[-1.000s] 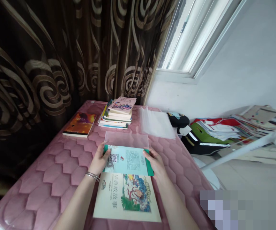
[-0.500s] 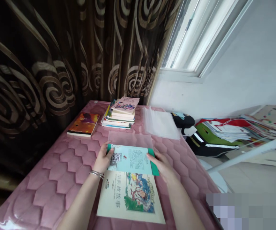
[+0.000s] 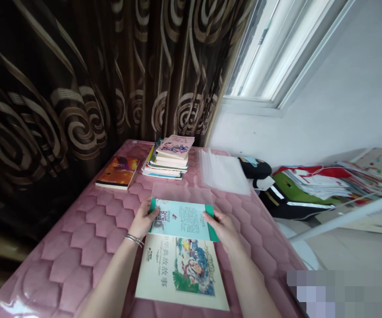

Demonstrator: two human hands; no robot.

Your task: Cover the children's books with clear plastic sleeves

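While the left hand (image 3: 141,219) and right hand (image 3: 222,229) pinch its ends, a teal-edged book cover (image 3: 181,220) lies long-axis 9 to 3 o'clock. A clear plastic sleeve (image 3: 180,193) adjoins it at 12 o'clock.

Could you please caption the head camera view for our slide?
Left hand and right hand hold a teal QR-coded book cover at a clear plastic sleeve on pink quilted bedding.

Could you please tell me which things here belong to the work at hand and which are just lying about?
In use: left hand, right hand, pale-blue book cover with QR code, cream illustrated cover, frosted plastic sleeve.
Lying about: stacked books, orange paperback, clear plastic sleeves.
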